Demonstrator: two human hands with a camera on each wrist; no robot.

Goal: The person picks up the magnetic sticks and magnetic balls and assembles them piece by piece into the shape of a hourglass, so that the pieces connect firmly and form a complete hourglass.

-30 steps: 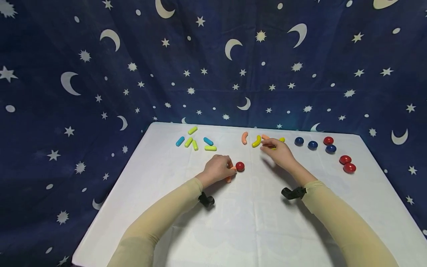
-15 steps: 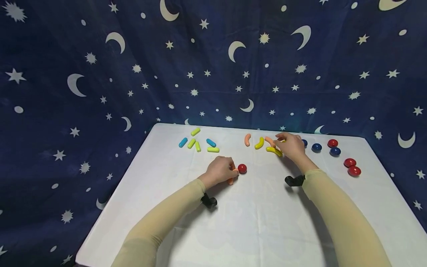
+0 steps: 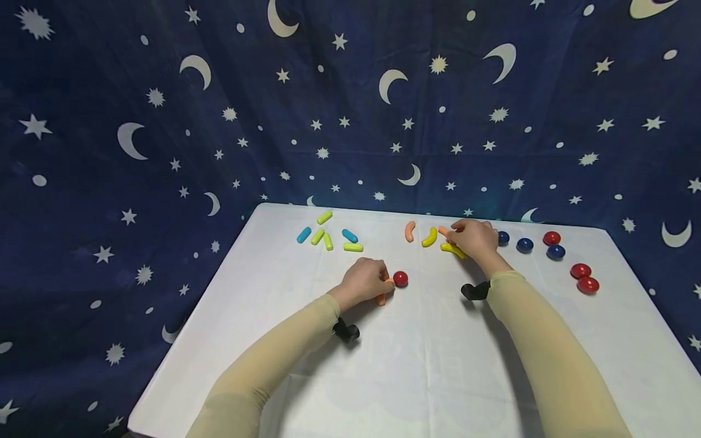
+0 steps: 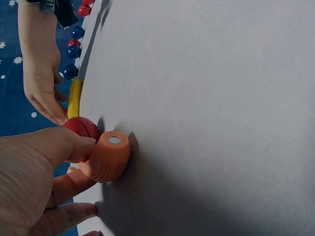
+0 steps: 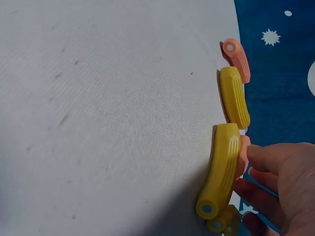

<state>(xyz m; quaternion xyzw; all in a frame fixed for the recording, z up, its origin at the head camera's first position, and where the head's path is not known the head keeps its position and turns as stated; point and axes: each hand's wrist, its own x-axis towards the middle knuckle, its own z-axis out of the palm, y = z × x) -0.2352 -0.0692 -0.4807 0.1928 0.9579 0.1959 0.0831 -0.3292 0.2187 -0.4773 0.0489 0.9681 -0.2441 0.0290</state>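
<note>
My left hand [image 3: 360, 283] pinches a curved orange magnetic rod [image 4: 109, 160] between thumb and index finger, low over the white table. Right against its far side is a red ball [image 3: 400, 279]. Farther back, my right hand [image 3: 475, 238] has thumb and index finger on another curved orange rod [image 5: 243, 157], partly hidden behind a curved yellow rod [image 5: 219, 167]. A second yellow rod [image 5: 224, 221] shows under the fingers, mostly covered. To the left of that hand lie a yellow rod [image 3: 429, 237] and an orange rod [image 3: 409, 231].
Several short lime rods [image 3: 317, 236] and two blue rods [image 3: 303, 235] lie at the back left of the white table [image 3: 350, 377]. Blue balls [image 3: 524, 245] and red balls [image 3: 588, 285] are spread at the back right. A starry blue cloth [image 3: 350, 91] hangs behind.
My right hand has moved right, from over the yellow rods to the orange rod behind them, and its fingers have closed on it. My left hand keeps its hold beside the red ball.
</note>
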